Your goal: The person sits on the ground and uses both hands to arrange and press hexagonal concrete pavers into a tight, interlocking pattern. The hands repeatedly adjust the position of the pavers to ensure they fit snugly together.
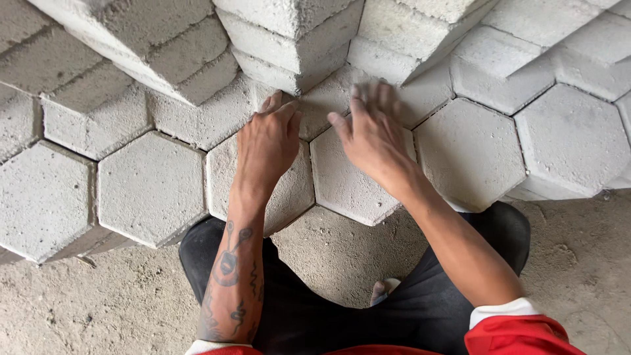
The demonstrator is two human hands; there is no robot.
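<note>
Two bare hands are down on the grey hexagonal paving blocks, both arms reaching forward and away from the body. Left hand [268, 141] first: tattooed forearm running almost straight up the view, wrist level, palm flat on the hexagonal block [279, 187] at the front edge of the row, fingers held close together and pointing ahead, their tips just reaching the seam where the next block back begins. Right hand [371, 135] comes in on a slant from the lower right, palm down too, fingers spread a little and blurred at the tips (so exactly where they touch cannot be told), thumb stuck out to the left toward the other hand. It lies over the far corner of the neighbouring hexagonal block [345, 184], the block's near half showing bare below the wrist. The two blocks sit side by side, touching along one edge, at the front of the laid layer. Just past the fingertips rises a stack of more blocks [289, 39], its corner overhanging. Below, dark trousers [315, 309] and the sandy concrete floor [98, 302].
</note>
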